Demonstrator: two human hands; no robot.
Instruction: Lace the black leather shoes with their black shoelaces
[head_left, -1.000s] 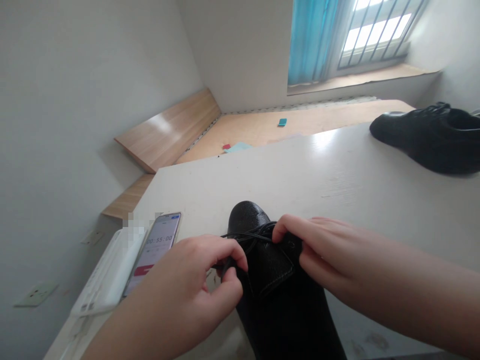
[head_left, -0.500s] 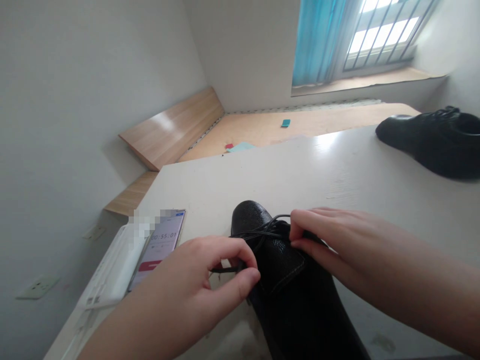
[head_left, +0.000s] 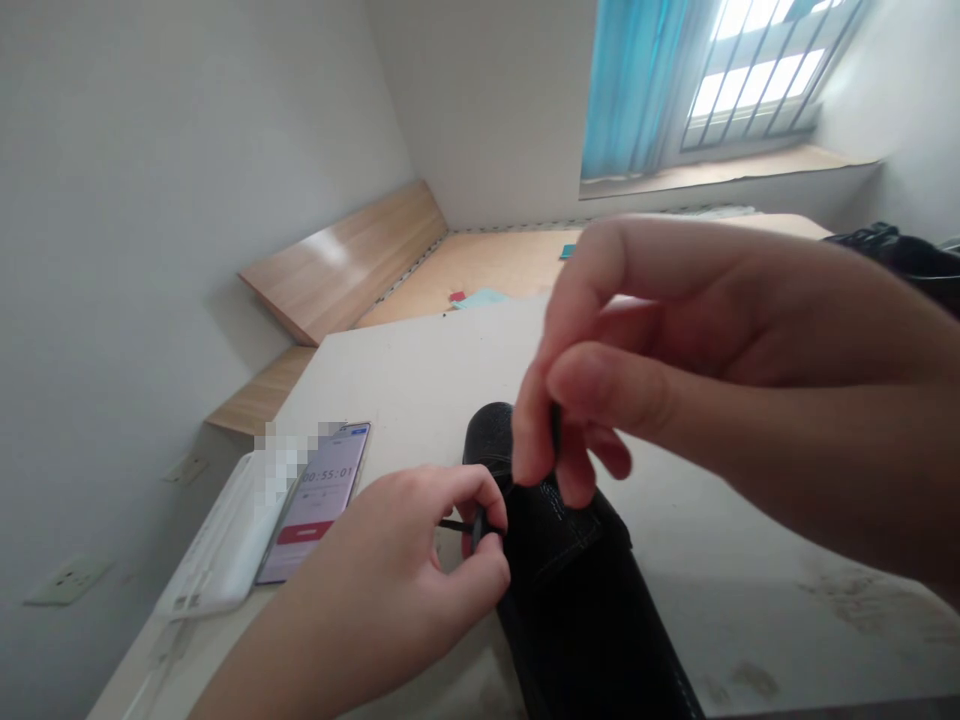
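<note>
A black leather shoe (head_left: 592, 620) lies on the white table (head_left: 420, 370), its toe pointing away from me. My left hand (head_left: 442, 560) is at the shoe's left side, thumb and forefinger pinched on a black piece at the lacing, with a dark lace running behind the fingers. Raised above the shoe's right side, my right hand (head_left: 660, 370) has thumb and fingers closed on a dark lace, of which only a short bit shows. It hides much of the lacing.
A phone (head_left: 322, 500) showing a timer lies beside a white object (head_left: 225, 540) on the left. A second black shoe (head_left: 892, 250) is at the far right, partly behind my right arm. Beyond the table is a wooden surface (head_left: 495, 260).
My right hand has risen from the shoe, toward the camera, and now covers part of the lacing. My left hand has stayed beside the shoe, its fingertips closer together.
</note>
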